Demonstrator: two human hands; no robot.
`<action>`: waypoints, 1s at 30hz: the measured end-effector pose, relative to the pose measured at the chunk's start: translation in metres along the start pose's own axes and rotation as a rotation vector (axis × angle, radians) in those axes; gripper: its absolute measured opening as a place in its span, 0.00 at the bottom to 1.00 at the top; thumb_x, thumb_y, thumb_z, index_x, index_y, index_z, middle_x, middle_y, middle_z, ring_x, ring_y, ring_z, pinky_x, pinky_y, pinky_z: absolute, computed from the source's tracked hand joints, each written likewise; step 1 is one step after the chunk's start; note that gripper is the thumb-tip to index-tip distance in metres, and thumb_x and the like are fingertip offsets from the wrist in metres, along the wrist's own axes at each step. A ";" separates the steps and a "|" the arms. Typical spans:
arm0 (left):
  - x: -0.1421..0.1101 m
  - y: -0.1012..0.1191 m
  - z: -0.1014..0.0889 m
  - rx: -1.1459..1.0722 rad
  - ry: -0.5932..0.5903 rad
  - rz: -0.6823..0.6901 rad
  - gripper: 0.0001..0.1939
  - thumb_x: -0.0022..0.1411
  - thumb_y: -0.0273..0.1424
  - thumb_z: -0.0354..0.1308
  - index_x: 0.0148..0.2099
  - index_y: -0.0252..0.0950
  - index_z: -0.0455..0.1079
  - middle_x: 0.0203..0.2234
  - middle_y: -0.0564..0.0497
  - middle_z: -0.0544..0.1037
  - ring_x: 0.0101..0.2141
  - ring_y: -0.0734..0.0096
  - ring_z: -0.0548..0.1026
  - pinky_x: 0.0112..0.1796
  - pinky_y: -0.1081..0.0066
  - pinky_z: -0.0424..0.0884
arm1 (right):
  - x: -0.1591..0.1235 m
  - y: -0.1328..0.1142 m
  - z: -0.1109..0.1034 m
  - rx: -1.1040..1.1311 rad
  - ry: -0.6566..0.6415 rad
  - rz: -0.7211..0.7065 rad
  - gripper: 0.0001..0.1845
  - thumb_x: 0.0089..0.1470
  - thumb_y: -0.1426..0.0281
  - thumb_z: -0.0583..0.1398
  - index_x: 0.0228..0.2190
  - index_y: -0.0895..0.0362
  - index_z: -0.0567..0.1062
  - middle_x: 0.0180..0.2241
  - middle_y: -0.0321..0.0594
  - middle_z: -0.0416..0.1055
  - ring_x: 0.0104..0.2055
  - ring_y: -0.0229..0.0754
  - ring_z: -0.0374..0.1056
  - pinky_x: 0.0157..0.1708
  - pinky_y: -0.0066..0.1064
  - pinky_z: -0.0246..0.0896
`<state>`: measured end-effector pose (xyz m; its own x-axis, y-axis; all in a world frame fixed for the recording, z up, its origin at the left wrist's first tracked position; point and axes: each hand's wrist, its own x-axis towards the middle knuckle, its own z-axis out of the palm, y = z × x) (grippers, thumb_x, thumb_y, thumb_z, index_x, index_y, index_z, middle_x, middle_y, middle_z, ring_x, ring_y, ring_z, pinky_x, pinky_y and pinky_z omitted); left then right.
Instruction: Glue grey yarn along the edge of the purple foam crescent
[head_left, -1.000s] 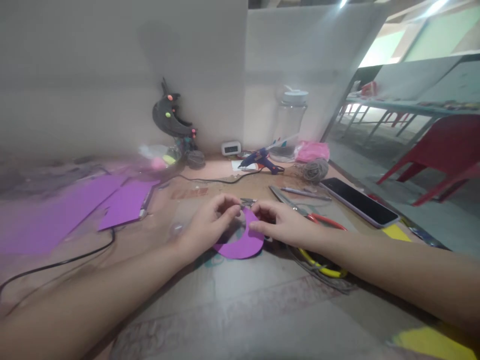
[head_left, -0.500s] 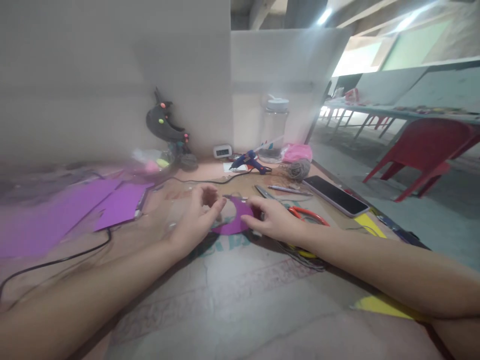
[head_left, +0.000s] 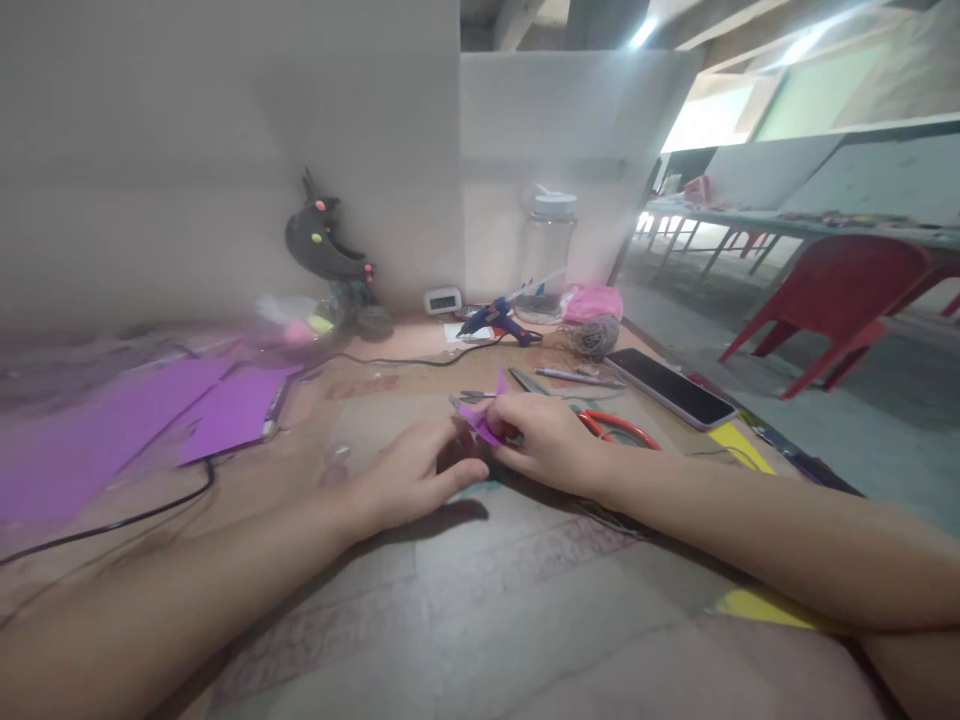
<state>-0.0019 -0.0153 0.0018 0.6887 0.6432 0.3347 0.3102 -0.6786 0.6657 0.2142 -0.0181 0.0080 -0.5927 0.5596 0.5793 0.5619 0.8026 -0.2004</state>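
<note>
A crescent-shaped purple paper cutout point(head_left: 480, 424) is pinched in my right hand point(head_left: 544, 440), tilted up off the table and partly covered by the fingers. Close on its left is my left hand point(head_left: 420, 470), thumb and fingers apart with nothing seen between them. Orange-handled scissors point(head_left: 626, 428) lie just beyond my right hand, their blades pointing away. A pen point(head_left: 579, 378) rests past the scissors.
Purple sheets point(head_left: 232, 410) and a black cable point(head_left: 150, 512) lie left. At the back are a blue glue gun point(head_left: 499, 320), a small clock point(head_left: 442, 301), grey yarn point(head_left: 594, 337) and a clear bottle point(head_left: 551, 245). A phone point(head_left: 671, 388) lies right, near yellow paper point(head_left: 761, 607).
The purple crescent has been lifted and turned from lying flat to tilted in my right hand. My left hand has lowered and opened beside it.
</note>
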 end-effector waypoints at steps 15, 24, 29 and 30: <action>0.011 -0.010 -0.001 -0.252 0.244 -0.342 0.21 0.67 0.41 0.49 0.53 0.36 0.74 0.30 0.48 0.79 0.33 0.64 0.76 0.36 0.68 0.71 | 0.002 -0.001 -0.003 0.064 -0.119 0.000 0.08 0.61 0.68 0.55 0.41 0.58 0.70 0.39 0.45 0.73 0.39 0.42 0.67 0.38 0.33 0.62; 0.014 -0.014 0.000 -0.455 0.347 -0.411 0.20 0.64 0.45 0.55 0.49 0.35 0.74 0.26 0.52 0.76 0.26 0.71 0.74 0.30 0.72 0.70 | 0.001 -0.001 -0.003 0.095 0.008 0.025 0.03 0.60 0.70 0.55 0.35 0.56 0.66 0.35 0.41 0.65 0.33 0.39 0.60 0.33 0.31 0.57; 0.016 -0.009 -0.001 -0.527 0.414 -0.424 0.20 0.62 0.46 0.56 0.45 0.36 0.75 0.29 0.50 0.79 0.30 0.67 0.76 0.35 0.67 0.74 | 0.004 0.003 0.000 0.127 -0.031 0.189 0.07 0.58 0.70 0.57 0.39 0.58 0.66 0.38 0.43 0.66 0.37 0.41 0.63 0.38 0.33 0.60; 0.016 -0.010 -0.001 -0.526 0.418 -0.424 0.20 0.62 0.46 0.57 0.45 0.35 0.75 0.29 0.50 0.79 0.30 0.66 0.76 0.36 0.66 0.75 | 0.005 0.005 0.001 0.123 -0.054 0.226 0.09 0.57 0.70 0.57 0.40 0.58 0.66 0.39 0.44 0.67 0.38 0.42 0.64 0.39 0.34 0.60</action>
<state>0.0052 0.0021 0.0014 0.2455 0.9599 0.1355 0.0683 -0.1565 0.9853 0.2135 -0.0113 0.0092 -0.4920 0.7349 0.4667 0.6111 0.6734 -0.4161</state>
